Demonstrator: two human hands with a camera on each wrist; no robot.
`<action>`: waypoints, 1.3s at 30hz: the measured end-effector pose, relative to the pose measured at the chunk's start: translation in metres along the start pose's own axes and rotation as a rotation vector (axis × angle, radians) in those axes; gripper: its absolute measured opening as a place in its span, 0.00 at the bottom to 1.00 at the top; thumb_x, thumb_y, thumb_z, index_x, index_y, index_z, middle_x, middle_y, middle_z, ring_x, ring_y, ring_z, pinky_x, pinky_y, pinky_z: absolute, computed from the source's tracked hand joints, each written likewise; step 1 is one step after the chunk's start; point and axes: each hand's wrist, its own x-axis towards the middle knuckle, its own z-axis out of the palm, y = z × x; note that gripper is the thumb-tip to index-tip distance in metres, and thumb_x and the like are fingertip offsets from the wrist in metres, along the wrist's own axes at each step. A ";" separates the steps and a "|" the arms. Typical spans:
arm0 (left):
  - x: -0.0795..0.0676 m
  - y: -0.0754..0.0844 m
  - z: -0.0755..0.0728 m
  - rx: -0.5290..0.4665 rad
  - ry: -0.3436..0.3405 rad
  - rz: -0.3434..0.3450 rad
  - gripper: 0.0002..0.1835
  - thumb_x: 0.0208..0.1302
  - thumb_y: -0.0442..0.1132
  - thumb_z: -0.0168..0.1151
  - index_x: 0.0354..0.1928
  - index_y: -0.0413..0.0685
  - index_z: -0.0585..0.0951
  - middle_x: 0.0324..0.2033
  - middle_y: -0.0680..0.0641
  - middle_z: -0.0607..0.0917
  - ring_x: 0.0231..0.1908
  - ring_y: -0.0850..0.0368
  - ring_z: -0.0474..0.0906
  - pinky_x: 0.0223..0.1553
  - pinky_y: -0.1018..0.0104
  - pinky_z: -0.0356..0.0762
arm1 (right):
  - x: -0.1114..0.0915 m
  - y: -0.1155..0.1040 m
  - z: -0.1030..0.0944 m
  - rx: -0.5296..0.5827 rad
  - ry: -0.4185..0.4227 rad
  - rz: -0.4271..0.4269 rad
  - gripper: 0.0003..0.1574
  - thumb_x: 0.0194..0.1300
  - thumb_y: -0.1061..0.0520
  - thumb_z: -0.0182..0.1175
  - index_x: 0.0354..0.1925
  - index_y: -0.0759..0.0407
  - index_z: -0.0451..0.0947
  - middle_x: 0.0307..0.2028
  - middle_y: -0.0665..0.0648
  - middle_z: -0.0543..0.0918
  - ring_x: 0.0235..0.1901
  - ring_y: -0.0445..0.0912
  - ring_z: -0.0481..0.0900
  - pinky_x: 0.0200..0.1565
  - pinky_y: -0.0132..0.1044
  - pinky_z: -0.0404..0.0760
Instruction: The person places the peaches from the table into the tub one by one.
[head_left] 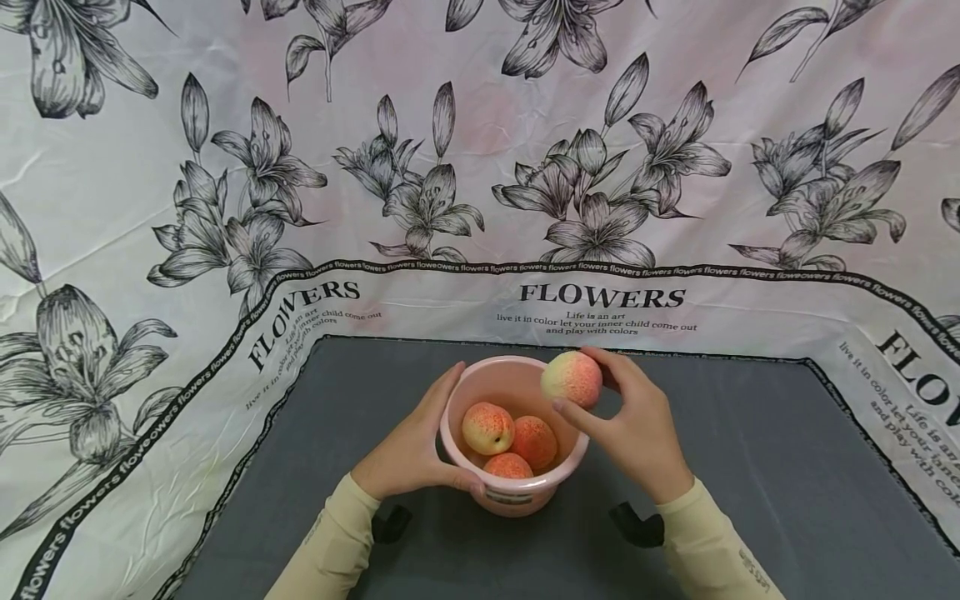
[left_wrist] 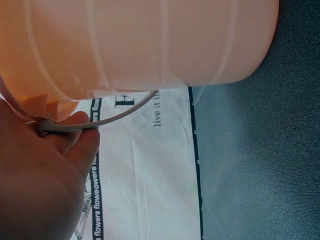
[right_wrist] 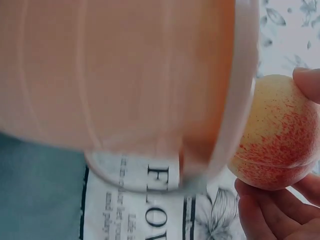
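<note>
A pink plastic bucket (head_left: pixel 517 502) stands on the grey tabletop with several yellow-and-red peaches (head_left: pixel 489 428) inside. My left hand (head_left: pixel 420 446) grips it at the left, thumb along the front rim and fingers toward the back. In the left wrist view, the fingers are beside the handle (left_wrist: pixel 115 119) where it joins the rim. Over the right side of the rim, my right hand (head_left: pixel 637 421) holds another peach (head_left: pixel 572 379) between thumb and fingers. The right wrist view shows that peach (right_wrist: pixel 280 132) close outside the bucket's mouth, pale yellow with red speckles.
A dark grey cloth (head_left: pixel 750 467) covers the table, bordered by a white sheet (head_left: pixel 442 308) with black flower prints and "FLOWERS" lettering that rises at the back and sides. Dark straps (head_left: pixel 637 525) sit by both wrists.
</note>
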 end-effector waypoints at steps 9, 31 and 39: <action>0.003 0.000 0.002 0.004 -0.001 -0.004 0.79 0.41 0.68 0.88 0.88 0.76 0.40 0.87 0.57 0.50 0.85 0.55 0.53 0.78 0.36 0.66 | -0.012 -0.011 0.023 0.011 -0.076 -0.100 0.49 0.54 0.47 0.87 0.70 0.54 0.79 0.59 0.51 0.85 0.54 0.44 0.85 0.55 0.50 0.89; 0.001 0.002 0.002 0.002 0.006 -0.019 0.80 0.39 0.70 0.87 0.87 0.77 0.40 0.87 0.58 0.50 0.85 0.55 0.54 0.79 0.36 0.65 | -0.014 -0.006 0.022 -0.014 -0.066 -0.124 0.43 0.61 0.45 0.83 0.69 0.56 0.80 0.59 0.56 0.87 0.57 0.49 0.86 0.57 0.55 0.86; 0.003 0.001 0.004 -0.008 -0.006 -0.019 0.80 0.40 0.71 0.87 0.87 0.78 0.40 0.88 0.54 0.49 0.85 0.55 0.53 0.78 0.36 0.66 | -0.018 0.001 0.020 -0.031 -0.041 -0.124 0.39 0.63 0.48 0.81 0.68 0.57 0.81 0.59 0.54 0.87 0.56 0.49 0.87 0.54 0.56 0.87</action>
